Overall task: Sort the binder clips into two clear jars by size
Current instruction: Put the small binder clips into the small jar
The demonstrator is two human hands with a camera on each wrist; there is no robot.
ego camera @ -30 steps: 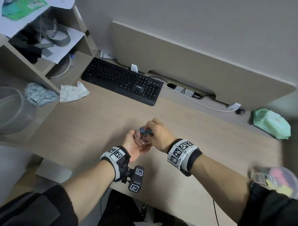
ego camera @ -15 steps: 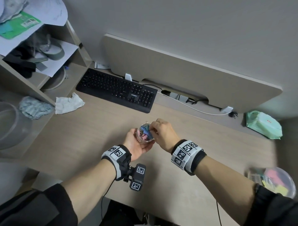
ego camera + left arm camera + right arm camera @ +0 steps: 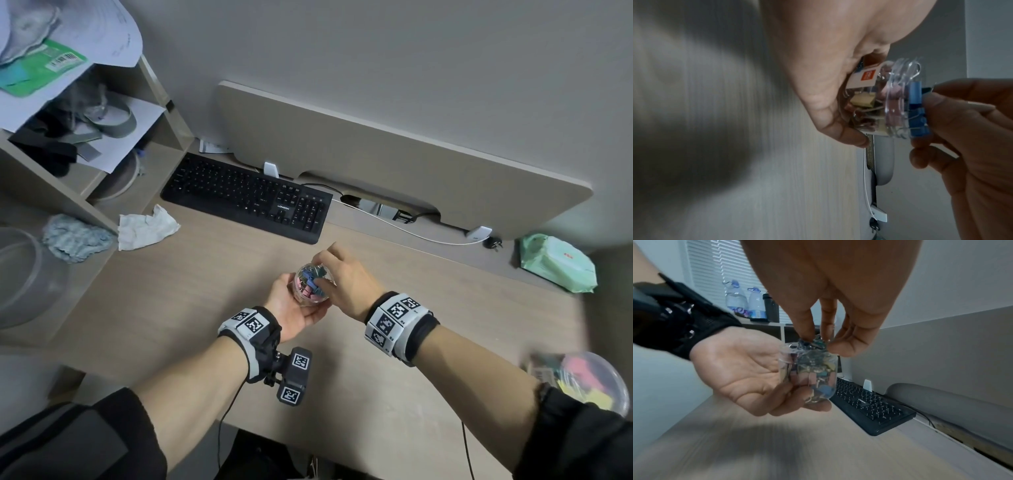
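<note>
A small clear jar (image 3: 308, 291) packed with several coloured binder clips sits in my left hand (image 3: 291, 313), whose fingers curl round its wall and base above the desk. In the left wrist view the jar (image 3: 875, 104) lies sideways with a red-and-white label. My right hand (image 3: 346, 279) reaches into the jar mouth from the right and pinches a bunch of blue binder clips (image 3: 917, 112) that stick out of the rim. In the right wrist view its fingertips (image 3: 807, 335) close on those clips (image 3: 813, 344) over the jar (image 3: 809, 374). A second clear jar (image 3: 582, 380) with larger coloured clips stands blurred at the lower right.
A black keyboard (image 3: 246, 197) lies behind the hands, with a white cable (image 3: 394, 226) along the desk's back. A crumpled tissue (image 3: 144, 228) and a shelf unit (image 3: 85, 192) are at the left. A green wipes pack (image 3: 558, 262) lies at the far right.
The hands stay together over the desk. My right fingers have shifted from covering the jar mouth to its right side, so the clips in the mouth now show.
</note>
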